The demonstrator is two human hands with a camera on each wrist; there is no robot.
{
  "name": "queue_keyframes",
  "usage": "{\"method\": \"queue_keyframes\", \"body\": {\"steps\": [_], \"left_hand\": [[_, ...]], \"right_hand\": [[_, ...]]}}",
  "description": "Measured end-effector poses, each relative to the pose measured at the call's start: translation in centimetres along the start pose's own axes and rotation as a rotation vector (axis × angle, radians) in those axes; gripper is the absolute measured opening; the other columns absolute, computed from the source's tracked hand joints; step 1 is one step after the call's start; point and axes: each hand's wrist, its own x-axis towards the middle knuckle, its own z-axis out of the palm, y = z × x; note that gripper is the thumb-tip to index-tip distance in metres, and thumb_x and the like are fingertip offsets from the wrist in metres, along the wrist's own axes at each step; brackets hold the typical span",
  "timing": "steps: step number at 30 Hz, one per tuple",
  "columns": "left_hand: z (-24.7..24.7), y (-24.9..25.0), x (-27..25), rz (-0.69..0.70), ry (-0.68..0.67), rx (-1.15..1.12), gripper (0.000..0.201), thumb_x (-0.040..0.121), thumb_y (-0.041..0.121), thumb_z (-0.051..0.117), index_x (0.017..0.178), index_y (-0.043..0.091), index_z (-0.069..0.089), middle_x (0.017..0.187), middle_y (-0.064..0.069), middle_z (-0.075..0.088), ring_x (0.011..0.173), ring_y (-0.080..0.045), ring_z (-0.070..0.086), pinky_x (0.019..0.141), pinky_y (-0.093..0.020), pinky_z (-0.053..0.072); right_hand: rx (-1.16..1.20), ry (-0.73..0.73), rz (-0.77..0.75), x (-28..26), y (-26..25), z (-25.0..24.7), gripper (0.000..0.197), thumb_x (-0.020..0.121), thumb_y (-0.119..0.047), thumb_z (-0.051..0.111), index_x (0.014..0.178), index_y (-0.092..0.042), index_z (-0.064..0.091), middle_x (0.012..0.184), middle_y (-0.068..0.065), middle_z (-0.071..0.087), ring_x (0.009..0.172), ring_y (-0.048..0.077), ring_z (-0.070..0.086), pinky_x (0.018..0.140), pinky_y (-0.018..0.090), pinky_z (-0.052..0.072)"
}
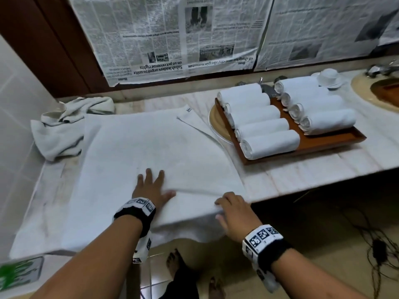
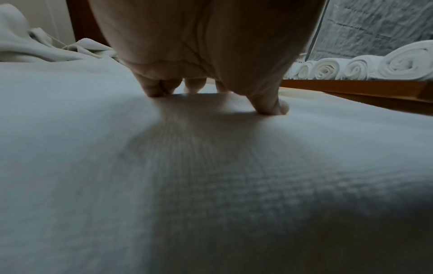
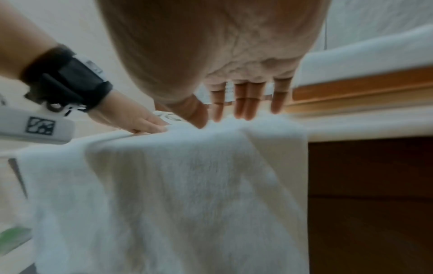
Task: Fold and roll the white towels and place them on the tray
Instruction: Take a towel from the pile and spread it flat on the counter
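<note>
A large white towel [image 1: 140, 147] lies spread flat on the marble counter, and its near edge hangs over the counter's front. My left hand [image 1: 153, 186] presses flat on it near the front, fingers spread. In the left wrist view the fingertips [image 2: 159, 90] touch the cloth [image 2: 187, 166]. My right hand [image 1: 233, 210] rests on the towel's near right part at the counter edge, fingers straight, tips on the cloth [image 3: 175, 185]. To the right stands the wooden tray [image 1: 336, 139], which holds several rolled white towels [image 1: 269, 143] in two rows.
A crumpled towel [image 1: 64, 126] lies at the back left against the wall. Under the tray's left end sits a round plate [image 1: 218, 124]. A white cup and saucer [image 1: 329, 77] and a sink [image 1: 384, 91] are at the far right. Cables [image 1: 377, 251] lie on the floor.
</note>
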Motion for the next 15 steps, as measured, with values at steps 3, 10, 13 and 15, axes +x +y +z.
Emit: {"method": "queue_keyframes", "body": {"steps": [3,10,13,15], "left_hand": [[-0.6,-0.8,0.1,0.016,0.039,0.106,0.097,0.078,0.084,0.041,0.154,0.041,0.001,0.163,-0.005,0.002,0.145,-0.038,0.012,0.113,-0.046,0.026],[-4.6,-4.0,4.2,-0.015,0.017,0.058,0.095,0.078,0.077,0.053,0.154,0.041,0.009,0.156,-0.009,0.014,0.140,-0.035,0.022,0.112,-0.045,0.030],[-4.5,-8.7,5.1,-0.120,-0.036,0.002,0.113,0.065,0.095,0.039,0.148,0.047,-0.020,0.159,0.003,-0.029,0.149,-0.032,-0.014,0.118,-0.052,0.011],[-5.5,-11.6,5.6,-0.158,-0.032,-0.003,0.116,0.061,0.099,0.033,0.147,0.046,-0.025,0.156,0.007,-0.035,0.149,-0.029,-0.017,0.118,-0.054,0.009]], "right_hand": [[0.055,0.097,0.294,1.6,0.7,0.2,0.040,0.085,-0.037,0.065,0.122,-0.020,0.060,0.118,0.006,0.051,0.108,0.029,0.050,0.096,0.043,0.044],[0.049,-0.040,0.059,9.3,-2.6,-1.1,0.052,0.095,-0.027,0.051,0.145,-0.021,0.040,0.152,0.005,0.032,0.139,0.026,0.029,0.116,0.034,0.022],[0.044,-0.087,0.129,13.5,-3.7,-0.6,0.061,0.098,-0.039,0.046,0.154,-0.027,0.024,0.163,0.005,0.012,0.150,0.023,0.012,0.121,0.035,0.012],[0.029,-0.119,0.215,16.2,-3.9,-0.4,0.065,0.099,-0.044,0.042,0.156,-0.030,0.015,0.165,0.005,0.002,0.152,0.024,0.005,0.122,0.041,0.011]]}}
